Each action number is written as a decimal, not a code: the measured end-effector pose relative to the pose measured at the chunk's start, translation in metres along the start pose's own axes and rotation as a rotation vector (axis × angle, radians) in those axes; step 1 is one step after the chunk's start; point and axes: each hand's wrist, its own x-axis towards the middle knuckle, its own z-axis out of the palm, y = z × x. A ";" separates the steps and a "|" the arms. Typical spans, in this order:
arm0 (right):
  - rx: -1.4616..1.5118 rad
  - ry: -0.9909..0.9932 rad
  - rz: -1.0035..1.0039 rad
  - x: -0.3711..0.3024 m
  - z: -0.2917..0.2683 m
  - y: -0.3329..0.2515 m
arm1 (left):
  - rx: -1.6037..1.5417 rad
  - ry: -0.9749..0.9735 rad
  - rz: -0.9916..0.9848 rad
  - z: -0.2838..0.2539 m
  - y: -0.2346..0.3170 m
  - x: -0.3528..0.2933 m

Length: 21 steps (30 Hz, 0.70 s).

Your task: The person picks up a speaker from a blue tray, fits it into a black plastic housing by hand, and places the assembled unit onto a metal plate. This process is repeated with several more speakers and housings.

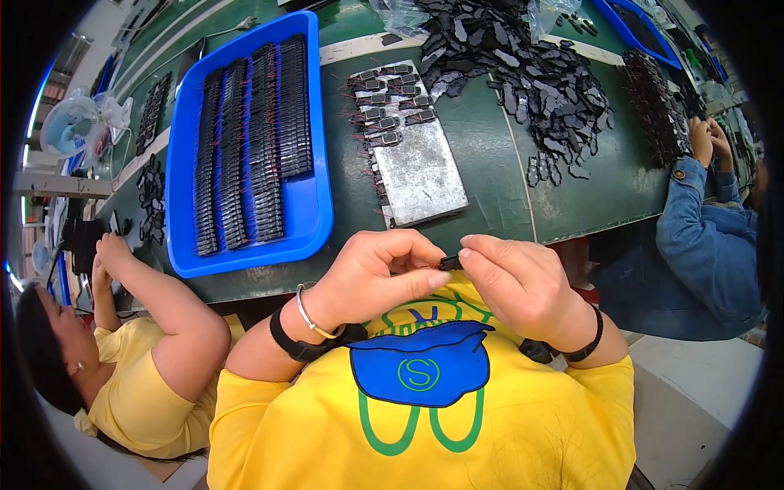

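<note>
My left hand [382,273] and my right hand [521,282] meet in front of my chest, just off the table's near edge. Both are closed in a pinch on a small black plastic part [450,263], mostly covered by the fingertips. Beyond them lies a grey metal block [420,175] carrying several small black rectangular components [390,137] with thin red wires. To the left of the block, a blue tray [324,204] holds long rows of black parts [267,139] packed side by side, with some red wires among them.
A heap of flat black pieces [547,90] spreads over the green table [490,196] at far right. One co-worker [155,359] sits at left, and another person's denim sleeve [694,237] reaches in at right. More wired parts [653,106] lie before that person.
</note>
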 end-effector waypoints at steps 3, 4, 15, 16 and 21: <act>-0.022 -0.007 -0.018 0.001 0.000 -0.001 | 0.072 0.030 0.025 0.001 0.002 -0.001; -0.012 0.004 -0.015 0.000 0.001 -0.001 | 0.106 0.046 0.011 0.001 0.003 -0.001; 0.041 0.059 0.033 0.001 0.004 0.003 | 0.159 0.080 0.074 0.000 0.001 -0.003; 0.040 0.052 0.021 0.000 0.004 0.004 | 0.174 0.073 0.081 0.000 0.001 -0.002; 0.046 0.048 -0.009 -0.002 0.005 0.007 | 0.266 0.071 0.134 0.000 0.001 -0.001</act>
